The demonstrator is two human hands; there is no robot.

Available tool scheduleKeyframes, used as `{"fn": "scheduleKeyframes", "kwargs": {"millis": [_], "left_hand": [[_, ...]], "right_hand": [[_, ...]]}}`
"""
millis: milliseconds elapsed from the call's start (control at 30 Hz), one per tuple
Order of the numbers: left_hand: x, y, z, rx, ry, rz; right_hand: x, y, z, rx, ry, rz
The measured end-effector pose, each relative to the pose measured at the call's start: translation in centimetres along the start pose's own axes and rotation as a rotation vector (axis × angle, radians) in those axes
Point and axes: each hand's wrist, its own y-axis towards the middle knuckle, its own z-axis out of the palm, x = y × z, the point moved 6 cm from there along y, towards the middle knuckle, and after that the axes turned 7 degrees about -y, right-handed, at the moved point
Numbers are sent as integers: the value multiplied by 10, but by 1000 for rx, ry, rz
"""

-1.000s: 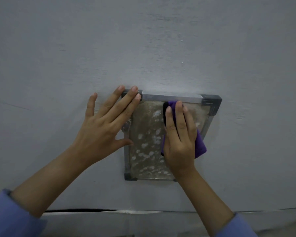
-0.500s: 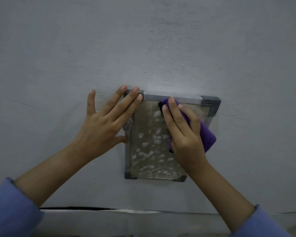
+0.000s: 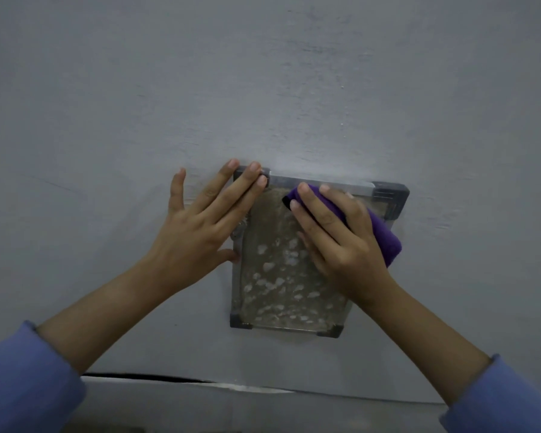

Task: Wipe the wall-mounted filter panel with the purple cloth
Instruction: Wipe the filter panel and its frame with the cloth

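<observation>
A metal-framed filter panel (image 3: 275, 295) hangs on the grey wall, its mesh brownish with pale patches. My right hand (image 3: 338, 242) lies flat on the folded purple cloth (image 3: 384, 242) and presses it against the panel's upper right part; the cloth sticks out beyond my hand to the right. My left hand (image 3: 200, 226) rests spread on the wall with its fingertips on the frame's upper left corner and its thumb at the left frame edge. The hands hide the panel's upper middle.
The grey plastered wall (image 3: 263, 89) fills the view. A dark crack and a pale ledge line (image 3: 181, 381) run across below the panel. Blue sleeves cover both forearms at the bottom corners.
My right hand and the cloth have shifted right and turned so the fingers point up-left along the panel's top. My left hand has kept its place on the frame corner.
</observation>
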Motion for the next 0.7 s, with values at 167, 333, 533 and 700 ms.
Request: {"fn": "scheduleKeyframes", "kwargs": {"millis": [167,333,533,700], "left_hand": [[0,-1,0,1,1,-7],[-1,-2,0,7,13,-12],[-2,-2,0,7,21,-13],[0,-2,2,2,41,-14]], "right_hand": [[1,2,1,-67,77,46],[3,-3,3,-41,105,-8],[4,-3,-5,62,122,-165],[-4,10,-7,50,121,-152]]}}
